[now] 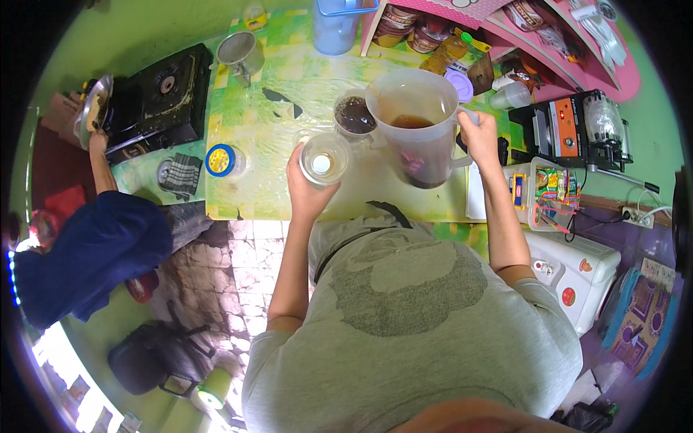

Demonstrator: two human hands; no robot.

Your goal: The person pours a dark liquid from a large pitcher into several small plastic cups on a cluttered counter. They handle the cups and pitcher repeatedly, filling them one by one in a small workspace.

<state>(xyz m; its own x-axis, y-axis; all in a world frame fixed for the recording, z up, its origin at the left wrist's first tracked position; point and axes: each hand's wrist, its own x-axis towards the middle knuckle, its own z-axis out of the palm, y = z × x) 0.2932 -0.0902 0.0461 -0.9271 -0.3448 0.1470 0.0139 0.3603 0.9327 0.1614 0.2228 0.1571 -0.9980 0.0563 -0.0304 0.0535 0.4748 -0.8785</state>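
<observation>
My left hand [309, 187] is wrapped around a clear plastic cup [331, 172], which looks drained apart from a pale round spot at its bottom. In my right hand [479, 138] is the handle of a large translucent plastic pitcher [425, 140], with dark brown liquid in its lower part. Between and behind them, another clear cup [354, 120] holds dark liquid with bubbles on top. The pitcher partly overlaps that cup's right side. Whether the pitcher's base touches the table cannot be told.
A green-yellow covered table [260, 189] bears a blue-lidded jar [221, 161], a metal mug [239, 57] and a blue pitcher [335, 27]. At left, another person's hand [98, 142] holds a metal pan [89, 116] beside a gas stove [162, 97]. A cup sealer [574, 130] stands right.
</observation>
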